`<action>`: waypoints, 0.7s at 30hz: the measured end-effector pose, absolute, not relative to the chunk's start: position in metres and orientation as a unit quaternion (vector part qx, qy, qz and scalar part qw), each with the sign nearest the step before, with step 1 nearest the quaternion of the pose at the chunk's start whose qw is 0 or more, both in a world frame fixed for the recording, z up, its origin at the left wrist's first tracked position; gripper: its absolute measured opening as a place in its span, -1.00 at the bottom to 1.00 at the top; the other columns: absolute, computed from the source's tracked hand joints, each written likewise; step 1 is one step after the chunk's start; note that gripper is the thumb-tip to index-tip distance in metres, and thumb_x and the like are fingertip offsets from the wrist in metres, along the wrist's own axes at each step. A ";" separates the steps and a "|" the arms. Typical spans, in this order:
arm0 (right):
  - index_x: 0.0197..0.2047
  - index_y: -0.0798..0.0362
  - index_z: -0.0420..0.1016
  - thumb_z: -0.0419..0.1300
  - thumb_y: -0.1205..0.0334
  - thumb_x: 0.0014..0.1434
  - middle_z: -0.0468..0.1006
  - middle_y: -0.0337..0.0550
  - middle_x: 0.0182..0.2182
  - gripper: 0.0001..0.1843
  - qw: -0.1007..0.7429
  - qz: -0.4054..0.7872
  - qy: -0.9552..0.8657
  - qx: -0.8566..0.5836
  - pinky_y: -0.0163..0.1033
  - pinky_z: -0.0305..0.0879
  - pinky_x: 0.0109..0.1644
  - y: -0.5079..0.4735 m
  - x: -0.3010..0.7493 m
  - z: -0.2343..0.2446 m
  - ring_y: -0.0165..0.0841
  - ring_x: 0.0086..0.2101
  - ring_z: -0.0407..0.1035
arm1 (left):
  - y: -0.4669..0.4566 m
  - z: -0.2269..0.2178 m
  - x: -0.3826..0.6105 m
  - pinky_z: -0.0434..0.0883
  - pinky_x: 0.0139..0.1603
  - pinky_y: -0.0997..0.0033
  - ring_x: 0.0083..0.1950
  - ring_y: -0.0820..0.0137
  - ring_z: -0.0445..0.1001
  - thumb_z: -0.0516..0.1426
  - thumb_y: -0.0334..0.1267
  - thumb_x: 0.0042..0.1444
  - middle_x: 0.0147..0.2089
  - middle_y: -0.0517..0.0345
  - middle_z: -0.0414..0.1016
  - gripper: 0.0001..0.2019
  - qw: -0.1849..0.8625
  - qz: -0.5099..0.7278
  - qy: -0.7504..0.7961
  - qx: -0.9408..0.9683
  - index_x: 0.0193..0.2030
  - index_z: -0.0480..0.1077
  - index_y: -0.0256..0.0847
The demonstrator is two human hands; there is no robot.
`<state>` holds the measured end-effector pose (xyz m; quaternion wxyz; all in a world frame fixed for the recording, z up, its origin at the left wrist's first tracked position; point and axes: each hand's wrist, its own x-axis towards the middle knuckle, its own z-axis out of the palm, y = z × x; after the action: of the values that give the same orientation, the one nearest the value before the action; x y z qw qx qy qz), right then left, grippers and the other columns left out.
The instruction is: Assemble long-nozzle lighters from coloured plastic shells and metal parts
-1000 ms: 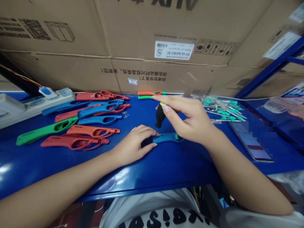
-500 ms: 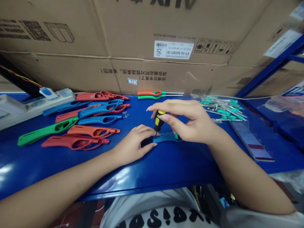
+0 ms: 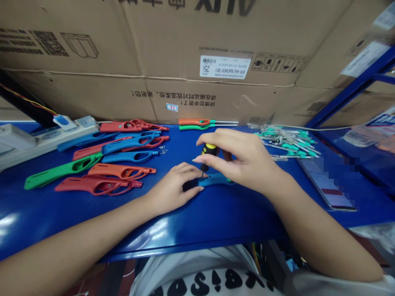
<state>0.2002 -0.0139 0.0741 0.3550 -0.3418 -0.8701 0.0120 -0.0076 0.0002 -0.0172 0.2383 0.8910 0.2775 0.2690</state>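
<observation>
My right hand [image 3: 237, 158] grips a short black and yellow screwdriver [image 3: 207, 156], held upright. Its tip meets the near-left end of a blue lighter [image 3: 216, 179] lying flat on the table. With thumb and fingers, my left hand [image 3: 175, 187] pinches that same end of the lighter from both sides. A bit of green shows at the lighter's right part, under my right hand, which hides some of it. A few small screws [image 3: 163, 150] lie loose on the table, beyond my left hand.
Red, blue, orange and green lighter casings, such as a green one [image 3: 61, 170], lie at left beside a power strip [image 3: 52, 135]. Two lighters with metal rods [image 3: 197, 122] lie at the back. Right are metal rods with green parts [image 3: 288, 142] and a phone [image 3: 327, 185]. A cardboard box [image 3: 173, 49] stands behind.
My right hand has shifted its fingers around the screwdriver handle, the thumb now further across it. My left hand and the blue lighter stay in place.
</observation>
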 end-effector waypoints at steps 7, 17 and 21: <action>0.07 0.04 0.45 0.10 0.24 0.37 0.60 -0.10 -0.10 -0.76 0.370 0.098 -0.868 -0.316 -0.26 0.38 -0.13 -0.019 0.191 0.069 -0.33 -0.18 0.48 | 0.001 -0.020 -0.008 0.42 0.18 0.05 0.11 0.18 0.48 0.20 -0.25 0.26 0.05 0.03 0.57 -0.78 0.237 0.270 0.279 0.890 0.03 0.50 -0.13; -0.25 0.04 0.41 0.25 0.02 0.27 0.45 -0.29 -0.47 -0.75 0.461 0.066 -0.794 -0.390 -0.36 0.22 -0.41 -0.005 0.205 0.069 -0.48 -0.54 0.27 | -0.005 -0.002 -0.014 0.42 0.19 0.20 0.11 0.25 0.49 0.21 -0.36 0.18 0.05 0.07 0.56 -0.73 0.237 0.226 0.351 0.877 0.03 0.45 -0.15; -0.20 0.03 0.45 0.27 0.04 0.24 0.51 -0.23 -0.41 -0.77 0.432 -0.067 -0.773 -0.460 -0.30 0.23 -0.37 0.016 0.250 0.065 -0.43 -0.53 0.30 | -0.001 0.016 -0.024 0.46 0.10 0.09 0.08 0.13 0.50 0.19 -0.36 0.15 0.05 0.00 0.53 -0.58 0.130 0.127 0.409 0.894 0.18 0.35 -0.16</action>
<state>0.2502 0.0156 0.0649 0.4319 -0.4605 -0.7727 -0.0667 -0.0240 -0.0009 0.0158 0.1304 0.8943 0.4087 0.1275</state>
